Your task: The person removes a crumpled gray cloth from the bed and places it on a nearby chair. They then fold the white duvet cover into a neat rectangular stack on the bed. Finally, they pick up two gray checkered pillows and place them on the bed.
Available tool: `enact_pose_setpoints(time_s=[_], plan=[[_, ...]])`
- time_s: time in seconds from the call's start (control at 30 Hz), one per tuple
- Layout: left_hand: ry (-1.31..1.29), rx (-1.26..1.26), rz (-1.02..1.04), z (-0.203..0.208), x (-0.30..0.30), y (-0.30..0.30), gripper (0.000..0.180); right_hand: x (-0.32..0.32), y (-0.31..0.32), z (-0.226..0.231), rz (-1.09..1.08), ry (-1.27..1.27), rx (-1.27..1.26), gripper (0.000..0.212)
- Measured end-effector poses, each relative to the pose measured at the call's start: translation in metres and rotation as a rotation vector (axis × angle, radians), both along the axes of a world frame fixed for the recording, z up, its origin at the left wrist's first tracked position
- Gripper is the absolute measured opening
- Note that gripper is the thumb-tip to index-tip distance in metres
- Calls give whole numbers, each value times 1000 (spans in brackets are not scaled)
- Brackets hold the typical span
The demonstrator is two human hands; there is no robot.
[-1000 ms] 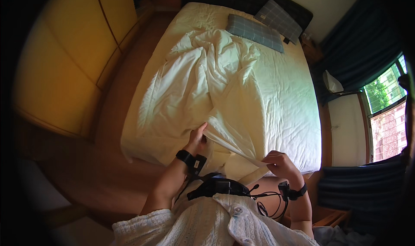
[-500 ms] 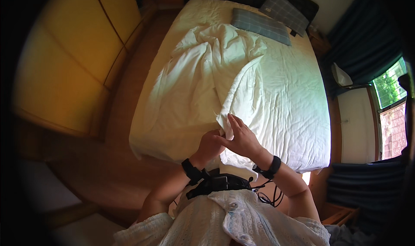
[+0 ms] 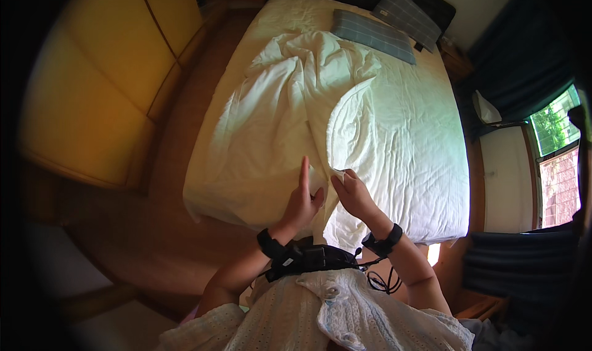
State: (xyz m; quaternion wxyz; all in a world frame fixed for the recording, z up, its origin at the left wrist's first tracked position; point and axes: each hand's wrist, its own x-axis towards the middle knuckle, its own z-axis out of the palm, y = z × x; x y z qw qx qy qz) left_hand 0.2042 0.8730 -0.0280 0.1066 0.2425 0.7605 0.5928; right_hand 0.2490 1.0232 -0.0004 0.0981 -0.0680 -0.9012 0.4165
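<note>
A large, crumpled white duvet cover (image 3: pixel 271 123) lies over the middle and left of the bed, its near end reaching my hands. My right hand (image 3: pixel 354 194) is closed on the cover's edge, pinching it between thumb and fingers. Just left of it, my left hand (image 3: pixel 301 200) is beside the same cloth, index finger stretched toward the bed and thumb apart. Its other fingers are partly hidden. Both wrists wear black bands.
The bed's white sheet (image 3: pixel 419 141) shows at the right. Two grey checked pillows (image 3: pixel 373 35) lie at the far end by the dark headboard. A yellow cabinet (image 3: pixel 92 92) stands left; dark curtains (image 3: pixel 515 61) and a window (image 3: pixel 555 129) are right. Black cables (image 3: pixel 385 281) hang at my waist.
My hands, close together before, have moved apart. The right hand has turned and closed on the cover's edge; the left has straightened its index finger and shows its thumb.
</note>
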Motion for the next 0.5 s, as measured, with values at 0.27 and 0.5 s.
enact_pose_setpoints(time_s=[0.27,0.5], plan=[[23,96,141,-3,-1,4,57,3,-15,10,-39,117,2,12],[-271,238,-69,-6,-5,-2,23,9,-25,9,15,146,28,29]])
